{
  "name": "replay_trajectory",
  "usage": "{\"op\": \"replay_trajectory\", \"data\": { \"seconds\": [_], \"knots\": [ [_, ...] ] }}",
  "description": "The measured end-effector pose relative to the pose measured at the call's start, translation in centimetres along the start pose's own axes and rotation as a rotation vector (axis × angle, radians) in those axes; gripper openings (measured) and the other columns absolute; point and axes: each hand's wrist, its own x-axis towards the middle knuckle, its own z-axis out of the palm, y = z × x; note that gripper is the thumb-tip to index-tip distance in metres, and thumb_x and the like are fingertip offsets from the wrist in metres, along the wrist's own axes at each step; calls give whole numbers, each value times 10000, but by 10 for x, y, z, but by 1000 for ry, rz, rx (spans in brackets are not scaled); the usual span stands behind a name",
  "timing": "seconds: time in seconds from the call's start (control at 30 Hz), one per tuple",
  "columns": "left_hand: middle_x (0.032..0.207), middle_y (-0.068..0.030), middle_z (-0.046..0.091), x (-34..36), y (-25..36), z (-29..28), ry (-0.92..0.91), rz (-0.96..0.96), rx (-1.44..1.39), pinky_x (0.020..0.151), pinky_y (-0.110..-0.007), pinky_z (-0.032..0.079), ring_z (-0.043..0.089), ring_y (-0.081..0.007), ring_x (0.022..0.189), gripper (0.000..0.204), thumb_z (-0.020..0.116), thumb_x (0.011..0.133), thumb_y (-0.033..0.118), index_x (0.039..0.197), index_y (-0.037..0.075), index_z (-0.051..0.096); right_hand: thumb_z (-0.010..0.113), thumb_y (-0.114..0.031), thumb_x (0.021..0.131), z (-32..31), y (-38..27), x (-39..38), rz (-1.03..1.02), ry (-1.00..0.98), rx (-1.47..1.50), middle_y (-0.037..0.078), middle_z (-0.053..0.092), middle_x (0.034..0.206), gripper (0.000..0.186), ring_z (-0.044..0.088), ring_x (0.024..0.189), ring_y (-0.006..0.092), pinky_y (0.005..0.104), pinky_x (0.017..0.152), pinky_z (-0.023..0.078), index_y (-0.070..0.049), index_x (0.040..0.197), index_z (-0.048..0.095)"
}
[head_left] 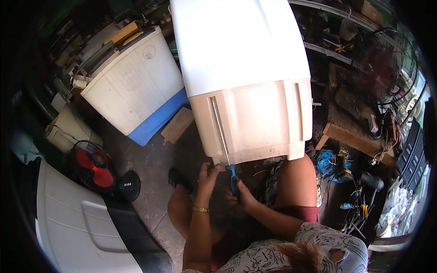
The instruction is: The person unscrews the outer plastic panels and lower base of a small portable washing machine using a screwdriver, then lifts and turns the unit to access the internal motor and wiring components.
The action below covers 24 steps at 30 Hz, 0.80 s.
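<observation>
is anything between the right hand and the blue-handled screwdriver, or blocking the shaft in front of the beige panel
Nothing visible: the right hand already grips the screwdriver, and its shaft shows uncovered before the beige panel. The left hand is off to the side, near the panel's lower left corner.

The head view looks from the person's own head, through the left one of two wide fisheye cameras worn side by side. It faces downward and somewhat forward, upright and unmirrored, so the left forearm [198, 232] and right forearm [275, 221] come up from below, with the shirt [255, 259] close at the bottom. The large white and beige box [257, 120] stands near enough that the upper edge cuts it off. The lens reaches wide, from a red fan [94, 168] at left to a wire fan [384, 66] at right. Straight edges bow toward the dark rounded rim.
</observation>
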Motion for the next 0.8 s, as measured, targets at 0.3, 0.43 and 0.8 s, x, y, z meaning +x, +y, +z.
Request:
{"op": "replay_trajectory", "data": {
  "seconds": [0.3, 0.43, 0.8],
  "knots": [
    [878, -18, 584, 6, -7, -10, -26, 117, 103, 595, -206, 414, 515, -65, 701, 303, 657, 884, 312, 1015, 74, 522, 473, -406, 968, 35, 11, 14, -75, 307, -244, -11, 487, 668, 347, 417, 560, 61, 221, 462, 327, -69, 999, 550],
    [936, -53, 599, 4, -4, -9, -64, 91, 56, 792, -244, 436, 551, -114, 857, 293, 653, 892, 278, 1002, 39, 526, 505, -413, 943, 26, -5, 5, 362, -305, 493, 36, 520, 688, 335, 471, 522, 108, 222, 410, 339, -89, 1021, 539],
    [915, -69, 624, 1, -5, -7, 29, 121, 199, 763, -266, 453, 563, -120, 843, 299, 664, 879, 245, 1002, 0, 543, 626, -366, 883, 12, 9, 14, -396, 492, -524, 62, 559, 780, 319, 496, 514, 143, 246, 414, 372, -91, 993, 509]
  ]
}}
